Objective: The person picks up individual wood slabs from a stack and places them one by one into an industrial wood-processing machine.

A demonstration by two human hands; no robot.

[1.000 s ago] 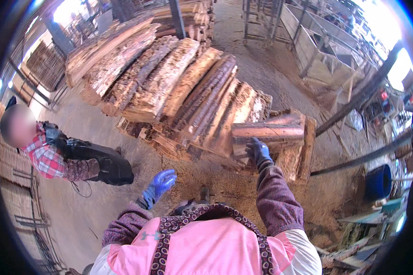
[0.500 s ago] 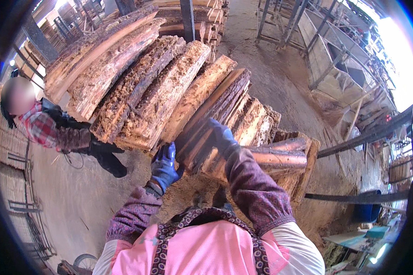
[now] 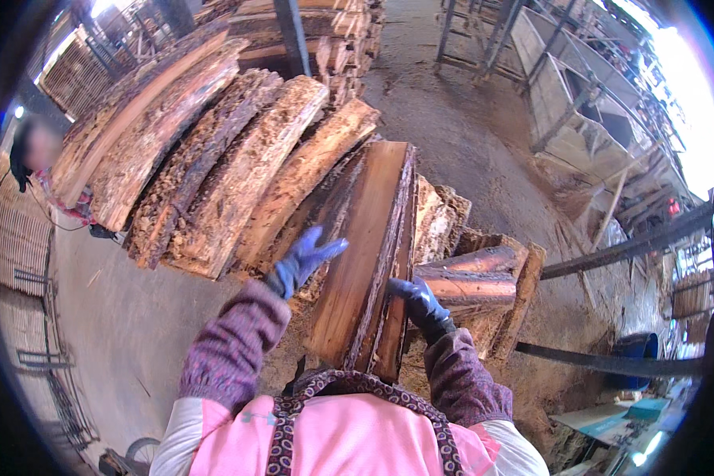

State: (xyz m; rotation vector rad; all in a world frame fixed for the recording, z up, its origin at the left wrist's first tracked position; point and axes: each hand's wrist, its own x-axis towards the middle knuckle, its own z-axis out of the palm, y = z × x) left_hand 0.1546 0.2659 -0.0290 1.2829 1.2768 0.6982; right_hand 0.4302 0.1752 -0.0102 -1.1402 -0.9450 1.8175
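A long wood slab (image 3: 357, 238) with a flat, smooth brown face and bark along its right edge lies lengthwise in front of me. Its near end reaches close to my apron. My left hand (image 3: 303, 262), in a blue glove, is open, fingers spread, just left of the slab with nothing in it. At the slab's right edge, my gloved right hand (image 3: 422, 305) is closed against the bark side; some fingertips are hidden there. More rough bark slabs (image 3: 250, 178) lie side by side to the left. Shorter split pieces (image 3: 472, 278) are right of my right hand.
A person (image 3: 36, 151) is at the far left, beside the pile. Behind stands a stacked wood pile (image 3: 333, 47) with a metal post (image 3: 292, 40). Dark metal bars (image 3: 611, 361) reach in from the right, near a blue barrel (image 3: 636, 357). A large bin (image 3: 579, 103) stands far right.
The flat-faced slab now lies turned, pointing toward me. My left hand has risen and opened; my right hand has moved down and right to the slab's edge. The person has shifted left.
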